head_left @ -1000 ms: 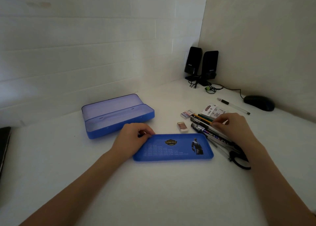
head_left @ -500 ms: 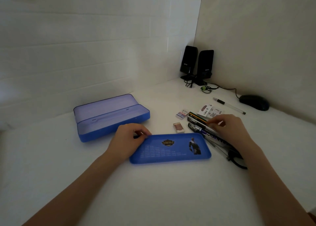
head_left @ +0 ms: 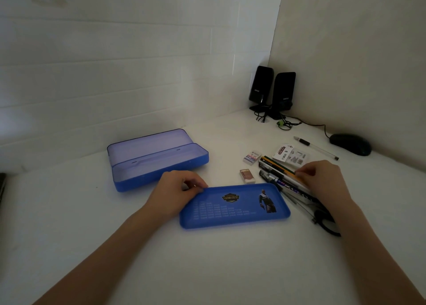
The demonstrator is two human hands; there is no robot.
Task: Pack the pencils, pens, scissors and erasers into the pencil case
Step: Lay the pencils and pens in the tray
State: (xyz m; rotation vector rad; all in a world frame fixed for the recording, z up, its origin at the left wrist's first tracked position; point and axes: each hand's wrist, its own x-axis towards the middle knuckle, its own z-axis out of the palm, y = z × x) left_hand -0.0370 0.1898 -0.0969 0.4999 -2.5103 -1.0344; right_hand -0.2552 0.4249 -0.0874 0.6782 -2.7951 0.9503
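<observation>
**A:** Blue plastic is what stands out in the head view. What lies where?

**B:** A white table [head_left: 69, 224] fills a corner between two pale walls. An open blue pencil case [head_left: 156, 160] sits toward the table's left back edge, lid up. Nearer the person, at mid-table, a shallow blue tray [head_left: 232, 206] lies flat, printed with a badge and a small figure.

**A:** And the hands?

**B:** The left hand [head_left: 177, 190] curls its fingers round the tray's left end, thumb and fingertips pinching the rim. The right hand [head_left: 322, 181] rests on a bundle of pencils and pens [head_left: 279, 174] just right of the tray, fingertips pinching what looks like a yellow pencil; the light is dim, so I cannot tell which one exactly.

**A:** Other stationery?

**B:** A small eraser [head_left: 247, 176] touches or nearly touches the tray's back edge. A second, white eraser [head_left: 251, 158] lies farther back. Black scissors [head_left: 327, 226] poke out under the right wrist, handles toward the person. A carded packet [head_left: 291, 157] lies behind the bundle, and a clear pen [head_left: 315, 148] lies apart toward the right wall.

**A:** Anything else?

**B:** Two black speakers [head_left: 272, 91] stand in the back corner with tangled cables, and a black mouse [head_left: 350, 144] sits by the right wall.
</observation>
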